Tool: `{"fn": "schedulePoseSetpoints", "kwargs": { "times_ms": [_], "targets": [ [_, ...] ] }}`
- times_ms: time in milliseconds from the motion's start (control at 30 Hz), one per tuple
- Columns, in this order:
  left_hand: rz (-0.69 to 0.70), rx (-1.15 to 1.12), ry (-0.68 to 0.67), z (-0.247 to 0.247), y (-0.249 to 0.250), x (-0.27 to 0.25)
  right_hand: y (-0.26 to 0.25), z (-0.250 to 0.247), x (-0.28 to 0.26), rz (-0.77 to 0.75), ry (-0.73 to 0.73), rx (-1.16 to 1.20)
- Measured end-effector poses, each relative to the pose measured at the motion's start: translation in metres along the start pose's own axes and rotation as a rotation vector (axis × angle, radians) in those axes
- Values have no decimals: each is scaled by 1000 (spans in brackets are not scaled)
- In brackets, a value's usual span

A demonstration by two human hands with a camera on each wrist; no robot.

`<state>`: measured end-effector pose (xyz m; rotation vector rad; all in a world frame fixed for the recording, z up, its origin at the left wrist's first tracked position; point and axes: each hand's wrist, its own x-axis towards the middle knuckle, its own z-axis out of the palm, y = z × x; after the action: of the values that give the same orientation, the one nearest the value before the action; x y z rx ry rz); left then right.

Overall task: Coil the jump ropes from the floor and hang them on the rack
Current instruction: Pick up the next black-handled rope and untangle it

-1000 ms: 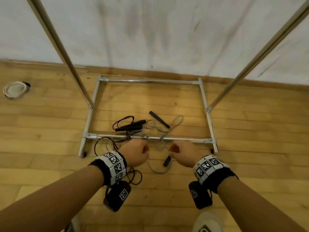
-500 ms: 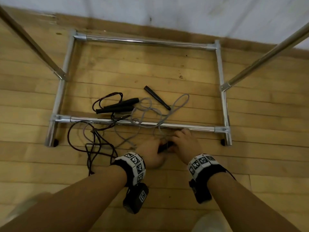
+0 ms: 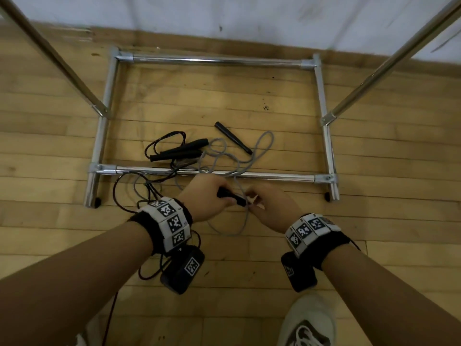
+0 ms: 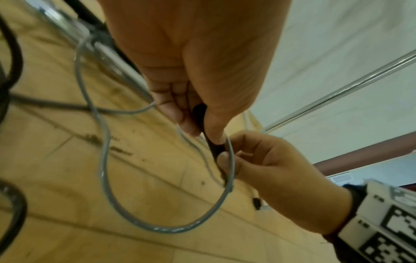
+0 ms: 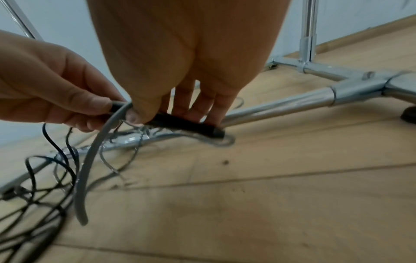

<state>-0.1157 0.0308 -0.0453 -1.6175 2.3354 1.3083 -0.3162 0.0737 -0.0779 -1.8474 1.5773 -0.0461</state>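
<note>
Black plastic handle (image 3: 230,197) of the grey cord jump rope (image 3: 243,227) sits pinched in our left hand (image 3: 203,202) above the floor while our right hand (image 3: 270,208) pinches the cord against it, likely starting 1 coil.

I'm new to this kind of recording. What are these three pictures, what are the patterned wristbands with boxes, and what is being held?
No machine here: a person works bare-handed, wearing a head camera and a camera on each wrist. The wide picture looks down from the head; the other two look along each hand. The left hand grips a black handle of the grey jump rope. The right hand pinches that rope beside the handle. A black jump rope lies tangled on the wooden floor, across the metal rack base.
</note>
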Motion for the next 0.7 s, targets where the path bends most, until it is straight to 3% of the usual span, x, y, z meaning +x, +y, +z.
{"fn": "schedulePoseSetpoints", "kwargs": {
  "times_ms": [267, 400, 633, 700],
  "targets": [
    [186, -17, 215, -85, 70, -59, -72, -85, -41, -203, 213, 1],
    [308, -83, 315, -113, 98, -97, -110, -117, -69, -216, 327, 25],
    [277, -164, 164, -128, 114, -148, -168, -176, -129, -225, 540, 403],
    [317, -221, 176, -129, 123, -160, -183, -192, -141, -248, 573, 494]
  ]
}}
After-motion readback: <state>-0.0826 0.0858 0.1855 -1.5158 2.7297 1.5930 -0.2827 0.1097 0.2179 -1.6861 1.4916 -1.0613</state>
